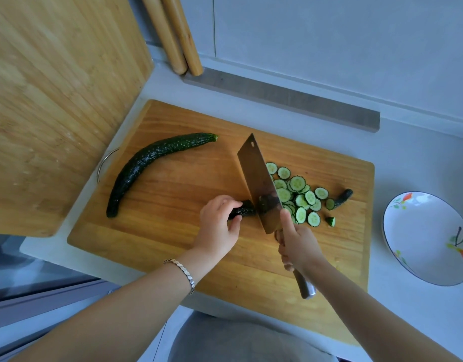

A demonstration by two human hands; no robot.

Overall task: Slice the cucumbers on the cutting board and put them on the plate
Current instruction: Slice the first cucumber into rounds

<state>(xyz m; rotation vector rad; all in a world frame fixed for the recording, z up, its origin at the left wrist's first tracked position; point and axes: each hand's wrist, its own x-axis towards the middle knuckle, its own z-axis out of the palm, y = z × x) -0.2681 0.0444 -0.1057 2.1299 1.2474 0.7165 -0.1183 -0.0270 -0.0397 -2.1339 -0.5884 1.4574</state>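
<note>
Left hand (pixel 220 218): fingers are curled round one cucumber stub (pixel 244 210) at the centre of the cutting board (pixel 173 184). Right hand (pixel 298 244): fingers are clamped on one cleaver (pixel 259 184), with the blade set against the stub. One whole cucumber (pixel 146 163) is laid board-left. About sixteen overlapping slices (pixel 297 183) and two end pieces (pixel 343 196) are noted board-right. One plate (pixel 418 231) is set off the board's right edge.

Left hand (pixel 220 218) grips cucumber stub (pixel 244 210); right hand (pixel 298 246) holds cleaver (pixel 259 184) beside slices (pixel 300 199).

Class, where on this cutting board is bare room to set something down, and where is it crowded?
Bare wood: between the whole cucumber and the cleaver, along the board's far edge, and at its near left corner. Crowded: right of the cleaver, where slices pile, and around the left hand gripping the stub.
</note>
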